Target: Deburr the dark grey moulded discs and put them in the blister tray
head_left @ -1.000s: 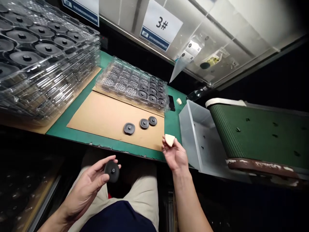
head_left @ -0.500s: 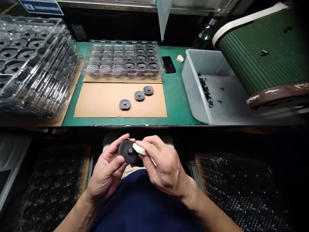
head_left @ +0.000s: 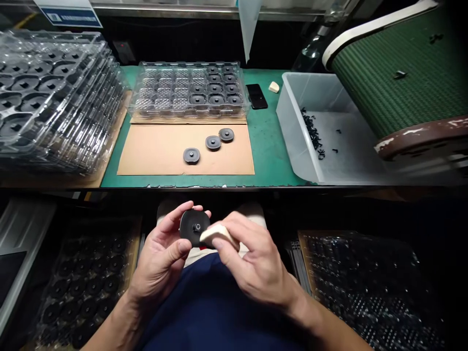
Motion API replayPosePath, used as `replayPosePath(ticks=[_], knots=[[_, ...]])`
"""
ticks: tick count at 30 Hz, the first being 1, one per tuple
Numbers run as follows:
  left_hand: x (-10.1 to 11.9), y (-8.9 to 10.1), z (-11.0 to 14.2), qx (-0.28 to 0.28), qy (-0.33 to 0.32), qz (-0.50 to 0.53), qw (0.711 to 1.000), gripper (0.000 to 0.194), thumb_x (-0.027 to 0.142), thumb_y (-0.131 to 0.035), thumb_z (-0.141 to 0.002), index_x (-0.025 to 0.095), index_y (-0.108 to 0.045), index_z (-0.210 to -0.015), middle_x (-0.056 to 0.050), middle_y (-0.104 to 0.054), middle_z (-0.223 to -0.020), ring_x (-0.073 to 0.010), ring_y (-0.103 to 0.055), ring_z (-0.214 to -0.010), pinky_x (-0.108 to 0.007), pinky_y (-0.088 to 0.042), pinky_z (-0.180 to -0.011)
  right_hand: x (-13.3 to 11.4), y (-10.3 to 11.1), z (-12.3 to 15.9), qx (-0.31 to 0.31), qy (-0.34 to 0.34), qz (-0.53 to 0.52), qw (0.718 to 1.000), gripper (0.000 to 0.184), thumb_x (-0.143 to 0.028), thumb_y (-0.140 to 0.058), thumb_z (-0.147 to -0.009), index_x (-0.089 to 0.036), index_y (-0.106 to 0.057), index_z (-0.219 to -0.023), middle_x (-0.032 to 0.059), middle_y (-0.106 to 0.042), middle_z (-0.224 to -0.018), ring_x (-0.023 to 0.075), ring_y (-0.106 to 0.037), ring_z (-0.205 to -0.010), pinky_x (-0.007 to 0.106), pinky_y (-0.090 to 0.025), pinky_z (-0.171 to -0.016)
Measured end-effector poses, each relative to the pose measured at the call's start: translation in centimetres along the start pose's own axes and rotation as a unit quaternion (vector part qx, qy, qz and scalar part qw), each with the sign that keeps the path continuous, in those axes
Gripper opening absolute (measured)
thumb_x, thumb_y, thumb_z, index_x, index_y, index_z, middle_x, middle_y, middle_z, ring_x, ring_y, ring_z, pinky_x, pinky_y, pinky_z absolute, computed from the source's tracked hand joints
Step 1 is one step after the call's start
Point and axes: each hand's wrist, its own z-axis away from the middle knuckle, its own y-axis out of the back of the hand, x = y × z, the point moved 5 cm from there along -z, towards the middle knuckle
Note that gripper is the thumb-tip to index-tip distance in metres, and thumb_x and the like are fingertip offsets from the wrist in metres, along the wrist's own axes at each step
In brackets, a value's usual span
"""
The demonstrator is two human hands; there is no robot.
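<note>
Below the front edge of the green surface [head_left: 270, 146], over the person's lap, the left hand [head_left: 161, 258] grips a black round disc [head_left: 193, 226] by its rim between thumb and fingers, while the right hand [head_left: 252, 263] pinches a cream-coloured wedge [head_left: 215, 235] whose tip touches the disc's lower right face. On the surface, three more black discs [head_left: 213, 142] lie on a cardboard sheet [head_left: 153, 151], a partly filled clear tray [head_left: 190, 90] sits just behind that sheet, and a white bin [head_left: 329, 146] stands to the sheet's right.
</note>
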Motion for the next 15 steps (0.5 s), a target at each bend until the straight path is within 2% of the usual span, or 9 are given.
replayPosePath(ticks=[2,6,9,11,12,15], knots=[[0.2,0.1,0.2,0.004,-0.005,0.001,1.000,0.052,0.017,-0.082,-0.086,0.026,-0.070,-0.136,-0.011,-0.062,-0.145,-0.0313,-0.060,-0.134,-0.031,-0.054,-0.109,-0.2,0.2,-0.1,0.033,0.012,0.028,0.999,0.016,-0.017,-0.055,-0.105,-0.016,-0.070,-0.106,0.0057,-0.059,-0.093,0.0170,-0.056,-0.083,0.033,-0.047,-0.076],[0.3,0.5,0.5,-0.003,0.007,0.016,1.000,0.049,0.019,-0.081,-0.087,0.027,-0.071,-0.135,-0.010,-0.064,-0.143,-0.0296,-0.062,-0.132,-0.031,-0.055,-0.108,0.1,-0.3,-0.6,-0.022,0.000,0.020,1.000,0.016,-0.019,-0.055,-0.105,-0.017,-0.070,-0.098,0.0034,-0.055,-0.084,0.0154,-0.053,-0.073,0.031,-0.044,-0.067],[0.1,1.1,0.7,-0.008,0.044,0.022,0.999,0.050,0.023,-0.081,-0.088,0.025,-0.070,-0.137,-0.011,-0.068,-0.138,-0.0260,-0.065,-0.127,-0.026,-0.054,-0.107,-0.2,-0.1,-1.1,-0.002,0.047,0.095,0.994,0.023,-0.020,-0.054,-0.107,-0.018,-0.070,-0.122,0.0078,-0.061,-0.100,0.0190,-0.058,-0.087,0.034,-0.049,-0.078],[0.0,1.6,0.7,0.000,0.060,0.022,0.998,0.049,0.025,-0.080,-0.089,0.024,-0.070,-0.137,-0.012,-0.068,-0.137,-0.0244,-0.065,-0.127,-0.024,-0.053,-0.106,-0.6,-0.2,-1.2,0.012,0.074,0.141,0.987,0.028,-0.018,-0.053,-0.106,-0.018,-0.067,-0.131,0.0093,-0.062,-0.105,0.0207,-0.059,-0.092,0.036,-0.049,-0.081],[0.0,1.8,0.7,0.004,0.060,0.023,0.998,0.049,0.025,-0.080,-0.090,0.023,-0.069,-0.138,-0.012,-0.068,-0.138,-0.0246,-0.065,-0.127,-0.024,-0.053,-0.107,-0.7,-0.4,-1.1,0.011,0.073,0.148,0.986,0.026,-0.018,-0.052,-0.106,-0.018,-0.068,-0.126,0.0085,-0.062,-0.101,0.0200,-0.058,-0.088,0.035,-0.048,-0.078],[0.1,2.0,0.7,0.015,0.053,0.040,0.998,0.049,0.027,-0.077,-0.093,0.024,-0.067,-0.141,-0.014,-0.067,-0.139,-0.0281,-0.064,-0.129,-0.032,-0.053,-0.109,-0.6,-1.1,-0.8,-0.014,0.019,0.121,0.992,0.017,-0.019,-0.052,-0.104,-0.018,-0.067,-0.096,0.0030,-0.053,-0.082,0.0156,-0.049,-0.070,0.032,-0.041,-0.065]])
